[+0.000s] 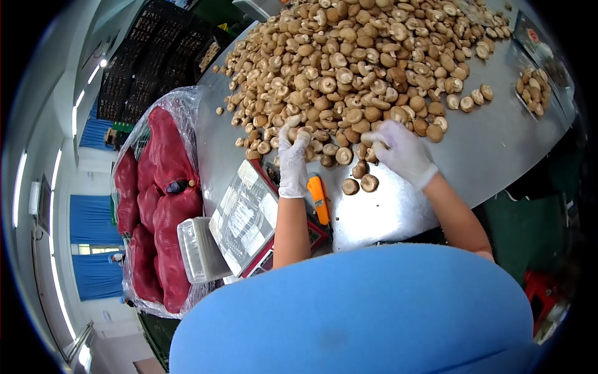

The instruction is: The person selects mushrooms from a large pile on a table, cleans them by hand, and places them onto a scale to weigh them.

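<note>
A large heap of brown shiitake mushrooms (349, 68) covers much of the steel table. At its near edge my left hand (293, 165), in a thin white glove, is closed around a mushroom (294, 133). My right hand (402, 151), gloved as well and a little blurred, has its fingers pinched together at the heap's front. A pale mushroom, partly hidden, seems to be at those fingertips. Between the hands a few mushrooms (369, 182) lie apart from the pile. An orange utility knife (318, 199) rests just right of my left wrist.
Left of my left forearm stands a scale (246, 215) with a plastic-covered top, beside stacked clear trays (200, 249). Red mesh sacks (168, 212) in clear plastic stand further left. A filled tray of mushrooms (533, 92) sits at the table's right edge.
</note>
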Motion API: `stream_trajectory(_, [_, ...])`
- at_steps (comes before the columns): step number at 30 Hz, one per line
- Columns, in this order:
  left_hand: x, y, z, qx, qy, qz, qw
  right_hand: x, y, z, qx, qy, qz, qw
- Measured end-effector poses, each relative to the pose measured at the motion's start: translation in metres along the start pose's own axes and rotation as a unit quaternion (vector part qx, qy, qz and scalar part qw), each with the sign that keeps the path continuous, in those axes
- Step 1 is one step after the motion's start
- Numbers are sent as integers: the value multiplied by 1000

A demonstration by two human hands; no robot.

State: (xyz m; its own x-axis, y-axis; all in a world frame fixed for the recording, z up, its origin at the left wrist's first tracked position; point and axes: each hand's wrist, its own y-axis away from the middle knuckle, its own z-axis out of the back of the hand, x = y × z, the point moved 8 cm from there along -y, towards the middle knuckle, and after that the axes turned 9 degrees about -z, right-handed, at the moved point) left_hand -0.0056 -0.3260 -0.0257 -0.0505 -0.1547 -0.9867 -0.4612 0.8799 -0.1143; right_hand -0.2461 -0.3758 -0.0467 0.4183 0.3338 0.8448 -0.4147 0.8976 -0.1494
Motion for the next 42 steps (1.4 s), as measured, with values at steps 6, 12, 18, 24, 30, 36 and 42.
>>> stream_trajectory(6, [11, 1, -20, 71, -147, -35, 986, 5, -66, -53, -64, 319, 26, 945])
stream_trajectory(12, [29, -4, -52, 162, -572, -84, 799, -1, -68, -52, -72, 345, -3, 936])
stream_trajectory(18, [22, -11, -45, 140, -541, -58, 827, -3, -71, -45, -24, 310, -22, 950])
stream_trajectory(24, [-10, 44, -16, 78, 29, 47, 995, -8, -67, -28, 16, 160, -71, 984])
stream_trajectory(30, [-38, 82, 23, 34, 102, 42, 993, 42, -29, -45, 265, -394, -134, 870])
stream_trajectory(36, [-78, 125, 87, -23, 118, 6, 993, 79, -11, -101, 372, -604, -200, 676])
stream_trajectory(42, [-145, 163, 216, -270, -82, -160, 946, 182, -19, -160, 464, -348, -112, 807])
